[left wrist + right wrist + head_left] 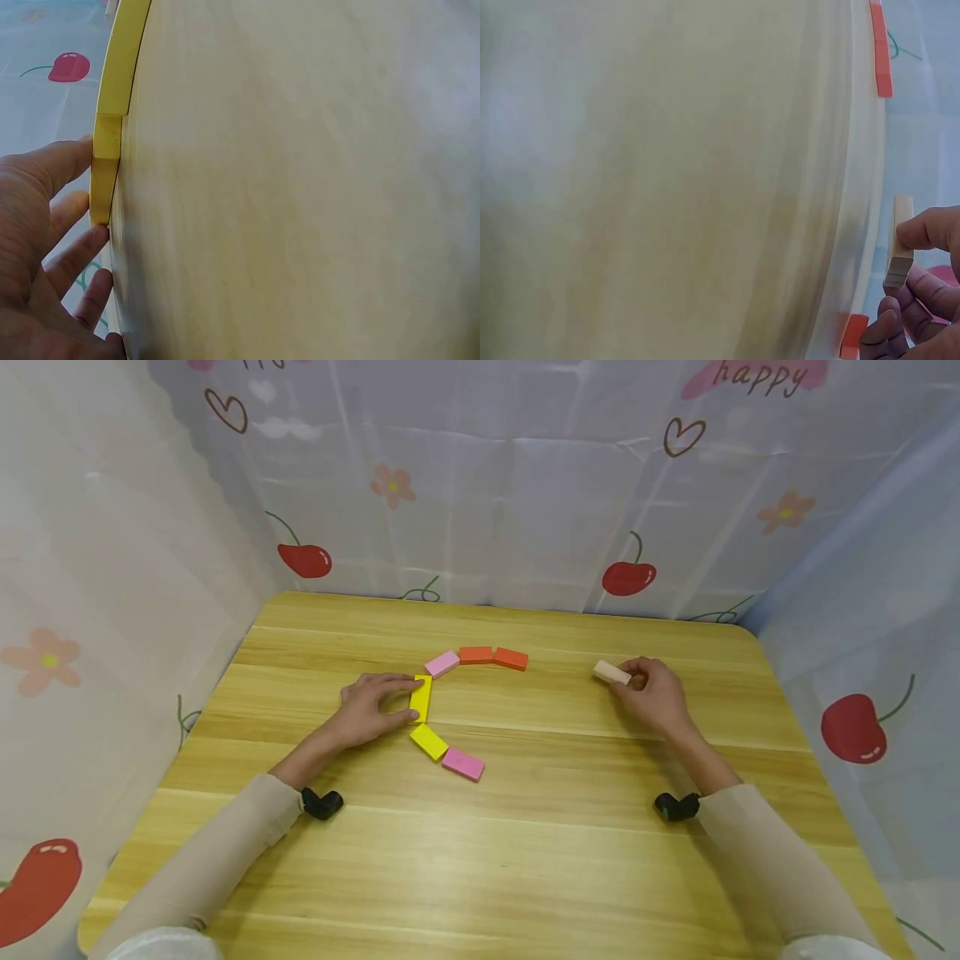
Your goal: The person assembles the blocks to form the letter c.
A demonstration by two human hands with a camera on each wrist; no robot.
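A flat yellow rectangular wooden block point(421, 698) lies on the wooden bench point(525, 827), part of a curved row of yellow, pink and orange blocks. The left hand point(369, 707) pinches it between thumb and fingers. Well apart, the right hand point(655, 693) grips a pale unpainted wooden block point(612, 672), just above the bench.

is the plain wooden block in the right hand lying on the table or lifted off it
Cannot tell for sure. The right hand pinches the plain wooden block low by the table, but no view shows whether its underside touches.
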